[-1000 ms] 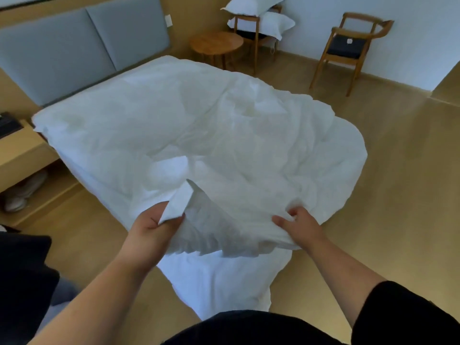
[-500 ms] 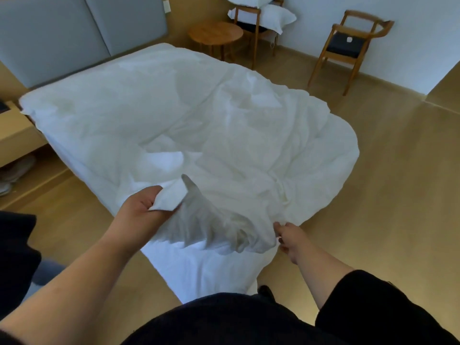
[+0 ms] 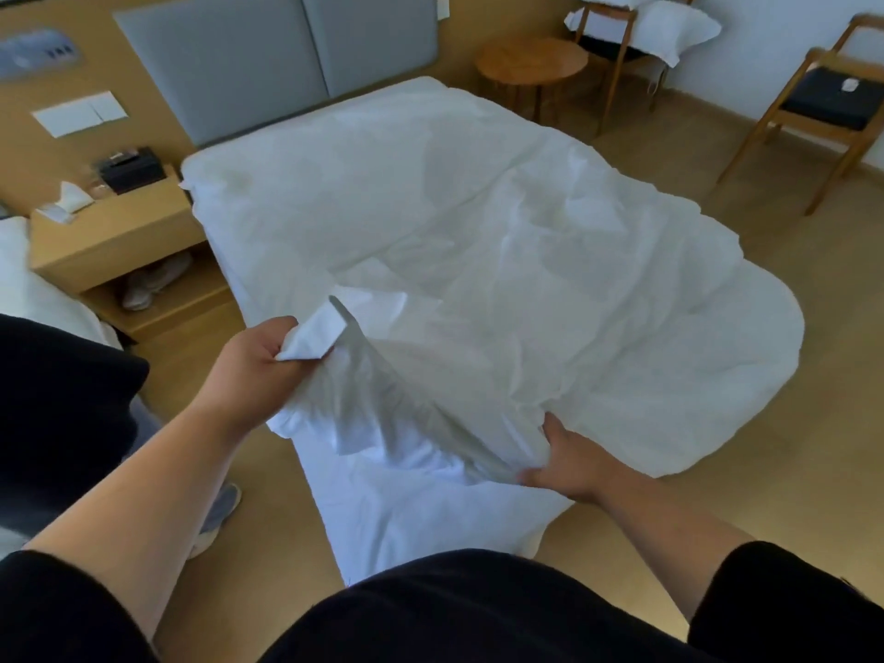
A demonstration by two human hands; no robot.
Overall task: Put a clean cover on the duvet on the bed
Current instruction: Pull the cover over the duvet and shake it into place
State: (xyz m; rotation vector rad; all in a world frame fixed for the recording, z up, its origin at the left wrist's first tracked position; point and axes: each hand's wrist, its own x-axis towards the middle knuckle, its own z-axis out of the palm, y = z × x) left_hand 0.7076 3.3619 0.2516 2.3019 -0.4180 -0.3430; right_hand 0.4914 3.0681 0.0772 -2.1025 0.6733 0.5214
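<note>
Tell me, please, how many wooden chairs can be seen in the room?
2. One chair stands behind the round table, with white pillows on it. The other chair is at the right edge, against the wall. More may be out of view.

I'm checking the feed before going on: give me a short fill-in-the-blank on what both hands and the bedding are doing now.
1. The left hand grips a ____ of the white cover.
2. The right hand holds the cover's near ____.
3. The cover lies spread over the ____.
4. Pillows rest on a wooden ____ beside the round table.

Missing: corner; edge; bed; chair
</note>
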